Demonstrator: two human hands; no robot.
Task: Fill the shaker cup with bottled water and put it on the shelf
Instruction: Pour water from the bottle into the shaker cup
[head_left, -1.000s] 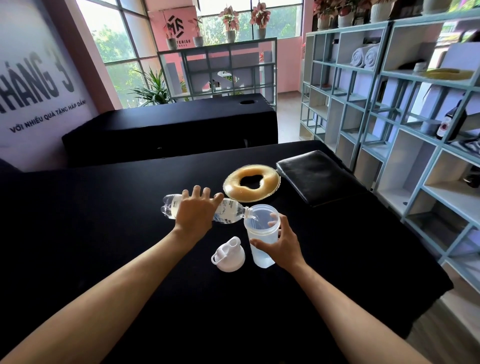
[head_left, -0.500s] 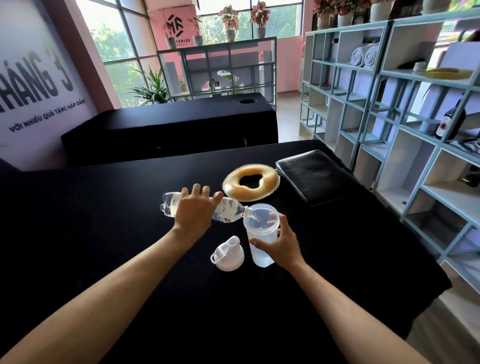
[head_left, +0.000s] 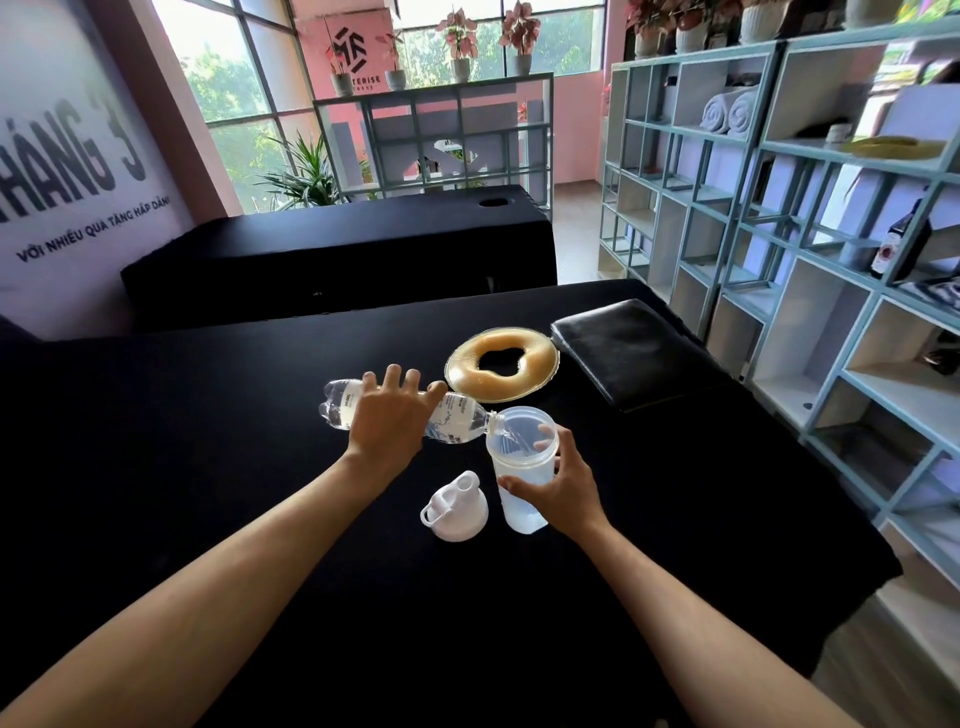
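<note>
A clear shaker cup (head_left: 519, 478) stands upright on the black table (head_left: 208, 467), partly filled with water. My right hand (head_left: 558, 486) wraps around its right side. My left hand (head_left: 387, 423) grips a clear water bottle (head_left: 457, 418) from above and holds it nearly horizontal, its mouth over the cup's rim, with water running into the cup. The cup's white lid (head_left: 454, 509) lies on the table just left of the cup. A pale blue shelf unit (head_left: 810, 291) with open compartments stands along the right.
A tan ring-shaped cushion (head_left: 501, 366) and a black pad (head_left: 631, 351) lie on the table beyond the cup. A second black table (head_left: 337, 260) stands behind. The shelf holds rolled towels (head_left: 724, 111) and a dark bottle (head_left: 898, 244).
Both hands hold their places while the bottle keeps pouring. The water level in the cup looks slightly higher.
</note>
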